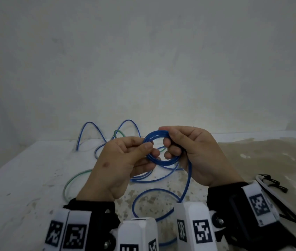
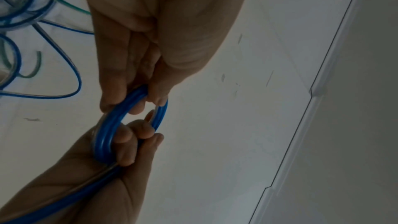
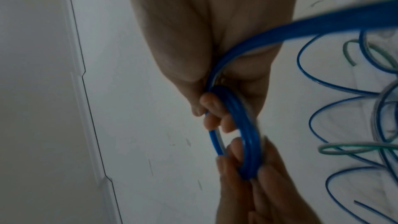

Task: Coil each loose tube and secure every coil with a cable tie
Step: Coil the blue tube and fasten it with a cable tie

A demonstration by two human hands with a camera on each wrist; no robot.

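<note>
A small coil of blue tube [image 1: 163, 162] is held up over the table between both hands. My left hand [image 1: 149, 151] pinches the coil's left side between thumb and fingers. My right hand [image 1: 169, 142] grips the right side, its fingers curled through the ring. The left wrist view shows the coil [image 2: 107, 134] as several turns packed together. In the right wrist view the coil [image 3: 247, 134] sits between the right fingers above and the left fingers below. The blue tube's loose length [image 1: 189, 178] runs from the right palm down to loops on the table.
A green tube [image 1: 71, 180] lies tangled with the loose blue loops on the stained white table [image 1: 26, 178]. Black cable ties [image 1: 274, 182] lie at the right, beside my right wrist. A pale wall stands just behind the table.
</note>
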